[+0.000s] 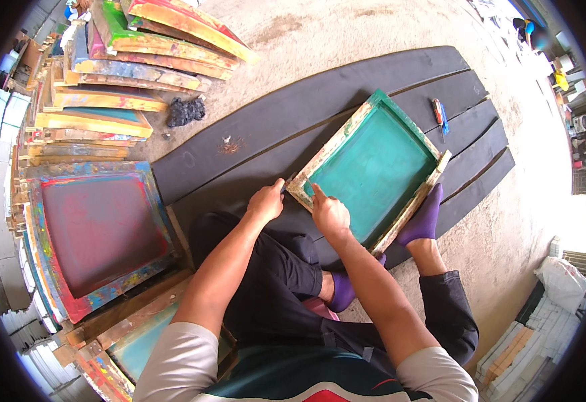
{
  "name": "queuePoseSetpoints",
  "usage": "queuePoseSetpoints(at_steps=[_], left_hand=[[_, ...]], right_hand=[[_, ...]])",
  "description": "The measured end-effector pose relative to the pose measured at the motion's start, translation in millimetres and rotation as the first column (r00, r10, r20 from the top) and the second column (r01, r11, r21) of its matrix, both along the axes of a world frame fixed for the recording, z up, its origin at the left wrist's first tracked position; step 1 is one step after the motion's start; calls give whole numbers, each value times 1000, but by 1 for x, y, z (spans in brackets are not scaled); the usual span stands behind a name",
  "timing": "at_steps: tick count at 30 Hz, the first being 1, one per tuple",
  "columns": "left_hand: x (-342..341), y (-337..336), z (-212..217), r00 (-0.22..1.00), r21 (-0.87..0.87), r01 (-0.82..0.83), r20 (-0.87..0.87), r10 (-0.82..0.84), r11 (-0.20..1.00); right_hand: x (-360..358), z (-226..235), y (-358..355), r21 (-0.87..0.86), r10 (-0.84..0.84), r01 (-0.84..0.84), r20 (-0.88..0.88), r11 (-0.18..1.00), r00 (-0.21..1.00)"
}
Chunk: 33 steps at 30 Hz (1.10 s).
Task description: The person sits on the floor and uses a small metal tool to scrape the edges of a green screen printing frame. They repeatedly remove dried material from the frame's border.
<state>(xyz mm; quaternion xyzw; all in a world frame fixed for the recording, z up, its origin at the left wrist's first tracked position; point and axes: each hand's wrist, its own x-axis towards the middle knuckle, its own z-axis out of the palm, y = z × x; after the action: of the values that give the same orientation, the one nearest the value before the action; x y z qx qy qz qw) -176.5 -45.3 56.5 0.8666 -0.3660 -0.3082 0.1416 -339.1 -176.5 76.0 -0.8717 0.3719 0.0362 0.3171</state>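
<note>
A screen printing frame [432,142] with a worn wooden border and green mesh lies tilted across dark boards in front of me. At its near left corner, my left hand [266,202] is closed round a small dark object [284,187], mostly hidden by my fingers, its kind unclear. My right hand [331,214] lies over the frame's near rail, fingers curled on it. Its index finger reaches onto the mesh close to that same corner. The frame's right side rests by my purple-socked foot [424,218].
Black boards [239,127] lie on the concrete floor. A red-and-blue-handled tool [439,117] lies beyond the frame. Another screen frame [98,228] with grey mesh stands at left, below stacked paint-stained frames [139,67]. A crumpled black cloth [185,112] lies near the stack.
</note>
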Motion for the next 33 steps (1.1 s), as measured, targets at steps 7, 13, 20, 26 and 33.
queuePoseSetpoints(at_steps=[7, 13, 20, 26, 33], left_hand=[[0, -5, 7, 1000, 57, 1, -26, 0, 998], [-1, -5, 9, 1000, 56, -7, -25, 8, 998], [0, -5, 3, 1000, 38, 12, -12, -12, 999], [0, -8, 6, 1000, 29, 10, -6, -10, 1000], [-1, -4, 8, 1000, 37, 3, 12, -4, 999]], right_hand=[[-2, 7, -2, 35, -29, 28, 17, 999, 999], [10, 23, 0, 34, 15, -8, -198, 999, 980], [-3, -17, -4, 96, -72, 63, 101, 993, 992], [-6, -26, -17, 249, -168, 103, 256, 963, 952], [-2, 0, -10, -13, 12, -11, 43, 1000, 999]])
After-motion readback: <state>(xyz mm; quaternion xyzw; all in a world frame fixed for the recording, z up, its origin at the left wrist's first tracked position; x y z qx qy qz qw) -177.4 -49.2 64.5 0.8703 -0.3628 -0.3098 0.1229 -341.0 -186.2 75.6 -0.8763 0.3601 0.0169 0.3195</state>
